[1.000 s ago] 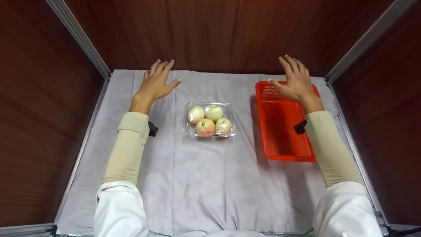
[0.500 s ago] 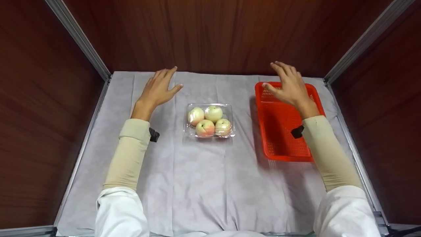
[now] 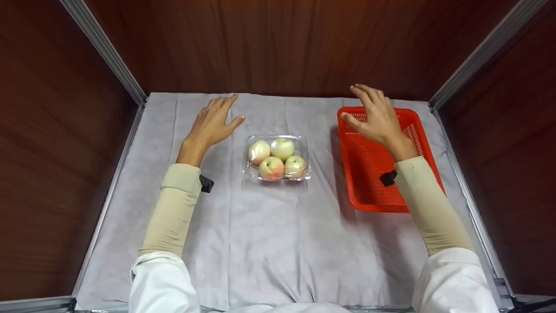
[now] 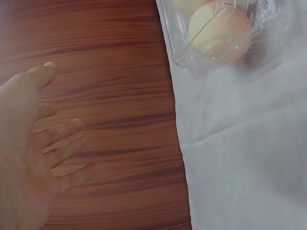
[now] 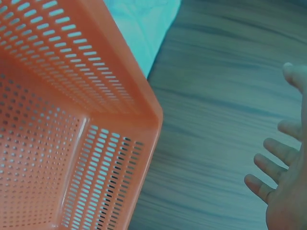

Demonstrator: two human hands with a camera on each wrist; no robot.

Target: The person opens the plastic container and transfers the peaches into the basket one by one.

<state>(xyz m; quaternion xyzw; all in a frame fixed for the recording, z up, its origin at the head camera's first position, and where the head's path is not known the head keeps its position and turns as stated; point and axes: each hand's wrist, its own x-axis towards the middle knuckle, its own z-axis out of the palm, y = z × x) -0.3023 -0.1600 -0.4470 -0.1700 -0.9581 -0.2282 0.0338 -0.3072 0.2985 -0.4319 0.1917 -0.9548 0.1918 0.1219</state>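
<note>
The left hand (image 3: 211, 125) and right hand (image 3: 378, 120) are being held aloft, fingers loosely extended, nothing being grasped. The fruit box (image 3: 253, 174) is being supported by the table (image 3: 265, 243), left of the red basket (image 3: 373, 184); even two-sided support is seemingly being called for.

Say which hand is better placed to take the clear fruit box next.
Probably the left hand: open, holding nothing, and nearer the clear fruit box in the head view. The right hand is nearer the red basket.
</note>
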